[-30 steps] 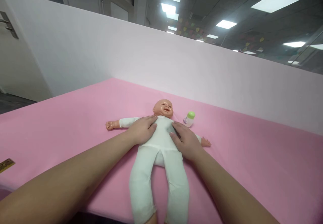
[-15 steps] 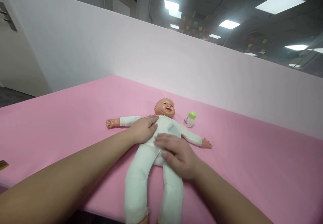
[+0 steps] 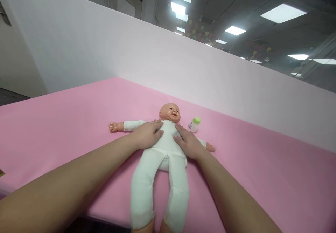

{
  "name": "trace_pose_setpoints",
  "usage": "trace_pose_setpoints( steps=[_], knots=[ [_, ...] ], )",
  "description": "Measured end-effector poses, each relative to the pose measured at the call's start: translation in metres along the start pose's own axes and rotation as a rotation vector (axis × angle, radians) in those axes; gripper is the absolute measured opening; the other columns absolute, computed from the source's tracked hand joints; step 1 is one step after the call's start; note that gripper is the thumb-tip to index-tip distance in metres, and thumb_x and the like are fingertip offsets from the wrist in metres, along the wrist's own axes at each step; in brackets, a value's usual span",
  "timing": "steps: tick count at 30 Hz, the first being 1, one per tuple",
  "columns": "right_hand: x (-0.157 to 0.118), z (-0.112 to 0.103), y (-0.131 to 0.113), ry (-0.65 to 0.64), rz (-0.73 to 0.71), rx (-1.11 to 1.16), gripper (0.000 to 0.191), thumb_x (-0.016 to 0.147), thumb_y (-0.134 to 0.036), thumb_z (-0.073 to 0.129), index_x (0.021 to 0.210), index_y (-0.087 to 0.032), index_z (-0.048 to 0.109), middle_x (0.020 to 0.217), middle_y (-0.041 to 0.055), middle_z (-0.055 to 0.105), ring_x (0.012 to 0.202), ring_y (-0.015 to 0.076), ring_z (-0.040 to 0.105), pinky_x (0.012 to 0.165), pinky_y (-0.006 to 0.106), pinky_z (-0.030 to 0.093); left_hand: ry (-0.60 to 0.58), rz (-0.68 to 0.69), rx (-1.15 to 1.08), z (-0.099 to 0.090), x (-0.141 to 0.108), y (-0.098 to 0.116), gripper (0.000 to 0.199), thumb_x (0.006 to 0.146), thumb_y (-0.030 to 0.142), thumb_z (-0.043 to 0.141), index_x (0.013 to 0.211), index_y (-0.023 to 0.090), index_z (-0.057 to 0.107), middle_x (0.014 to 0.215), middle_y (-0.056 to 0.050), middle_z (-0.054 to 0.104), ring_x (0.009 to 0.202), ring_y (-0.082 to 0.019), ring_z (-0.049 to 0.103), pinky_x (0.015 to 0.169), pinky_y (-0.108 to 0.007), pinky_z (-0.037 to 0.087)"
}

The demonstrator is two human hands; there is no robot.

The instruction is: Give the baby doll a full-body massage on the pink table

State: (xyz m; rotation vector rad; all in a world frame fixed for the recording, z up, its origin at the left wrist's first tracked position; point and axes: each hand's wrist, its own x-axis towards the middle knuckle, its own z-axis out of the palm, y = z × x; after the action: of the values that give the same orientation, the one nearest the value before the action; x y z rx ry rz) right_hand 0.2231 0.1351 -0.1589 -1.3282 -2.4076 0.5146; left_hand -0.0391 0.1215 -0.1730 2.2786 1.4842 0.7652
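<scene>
The bald, hard-headed baby doll in a soft white cloth suit lies face-up on the broad pink-covered counter, arms outstretched, and the person's left hand and right hand already rest on either side of its torso. Each grip is loosely spread, fingers lying together and thumb apart on the cloth, pinching nothing visible. Hand contact looks established on both sides, while the small translucent bottle with a lime-green cap, just beyond the doll's left shoulder, is untouched; how much remains cannot be told.
</scene>
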Motion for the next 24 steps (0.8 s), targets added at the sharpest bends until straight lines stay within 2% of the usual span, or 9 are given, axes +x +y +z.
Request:
trace_pose_setpoints(
  steps=[3,6,8,10,12,15,18,20,24],
  knots=[
    [-0.003,-0.004,0.000,0.033,-0.002,0.031,0.065,0.106,-0.061,0.046,0.162,-0.030,0.041,0.161,0.0053,0.047,0.151,0.0315,0.042,0.125,0.055,0.034,0.053,0.008,-0.066,-0.011,-0.006,0.008,0.047,0.098,0.046,0.051,0.135,0.025,0.070,0.146,-0.005,0.065,0.143,-0.032,0.054,0.122,-0.048,0.040],
    [-0.005,-0.005,-0.002,0.053,-0.002,0.049,0.063,0.105,-0.061,0.047,0.161,-0.032,0.043,0.157,0.0041,0.053,0.147,0.0319,0.047,0.121,0.054,0.038,0.069,0.158,-0.258,-0.024,-0.022,0.030,0.034,0.092,0.039,0.059,0.115,0.026,0.080,0.122,-0.002,0.077,0.126,-0.030,0.067,0.116,-0.044,0.048],
    [-0.006,-0.005,-0.002,0.067,0.009,0.053,0.063,0.105,-0.061,0.048,0.160,-0.032,0.045,0.155,0.0044,0.054,0.146,0.0322,0.049,0.120,0.053,0.040,-0.062,0.298,-0.426,-0.029,-0.037,0.052,0.026,0.091,0.036,0.061,0.097,0.025,0.083,0.103,-0.003,0.081,0.104,-0.028,0.074,0.103,-0.041,0.057],
    [-0.006,-0.004,-0.002,0.073,0.013,0.052,0.063,0.105,-0.060,0.049,0.160,-0.031,0.045,0.156,0.0050,0.054,0.145,0.0321,0.050,0.119,0.052,0.041,-0.243,0.432,-0.549,-0.027,-0.051,0.073,0.022,0.089,0.033,0.064,0.092,0.025,0.084,0.097,-0.002,0.081,0.095,-0.025,0.076,0.097,-0.038,0.059],
    [-0.005,-0.004,-0.001,0.065,0.005,0.052,0.063,0.105,-0.058,0.049,0.161,-0.030,0.044,0.156,0.0051,0.053,0.144,0.0313,0.050,0.119,0.052,0.041,-0.320,0.530,-0.599,-0.019,-0.060,0.086,0.022,0.085,0.030,0.068,0.099,0.026,0.084,0.100,-0.002,0.081,0.094,-0.024,0.076,0.095,-0.036,0.060],
    [-0.005,-0.003,0.001,0.057,0.005,0.058,0.062,0.106,-0.056,0.048,0.162,-0.030,0.042,0.157,0.0051,0.052,0.145,0.0309,0.050,0.120,0.052,0.041,-0.297,0.604,-0.550,-0.005,-0.060,0.091,0.042,0.083,0.034,0.072,0.125,0.028,0.078,0.121,-0.005,0.077,0.114,-0.027,0.071,0.106,-0.038,0.055],
    [-0.006,-0.004,-0.001,0.041,-0.006,0.081,0.063,0.105,-0.055,0.049,0.162,-0.029,0.041,0.158,0.0056,0.051,0.147,0.0316,0.048,0.121,0.054,0.040,-0.238,0.551,-0.373,0.002,-0.049,0.083,0.061,0.084,0.043,0.076,0.142,0.027,0.067,0.143,-0.007,0.066,0.135,-0.031,0.059,0.122,-0.044,0.041],
    [-0.007,-0.005,-0.004,0.017,-0.034,0.108,0.063,0.105,-0.053,0.050,0.163,-0.031,0.039,0.157,0.0052,0.052,0.147,0.0312,0.048,0.122,0.054,0.039,-0.200,0.487,-0.249,0.001,-0.039,0.075,0.065,0.087,0.048,0.074,0.147,0.026,0.062,0.150,-0.008,0.061,0.141,-0.032,0.053,0.126,-0.047,0.033],
    [-0.006,-0.006,-0.006,-0.018,-0.083,0.144,0.061,0.104,-0.048,0.052,0.162,-0.033,0.040,0.159,0.0032,0.050,0.149,0.0297,0.045,0.125,0.054,0.037,-0.118,0.362,-0.074,0.002,-0.014,0.051,0.065,0.095,0.057,0.062,0.152,0.027,0.056,0.159,-0.008,0.051,0.147,-0.034,0.045,0.127,-0.051,0.030]
  ],
)
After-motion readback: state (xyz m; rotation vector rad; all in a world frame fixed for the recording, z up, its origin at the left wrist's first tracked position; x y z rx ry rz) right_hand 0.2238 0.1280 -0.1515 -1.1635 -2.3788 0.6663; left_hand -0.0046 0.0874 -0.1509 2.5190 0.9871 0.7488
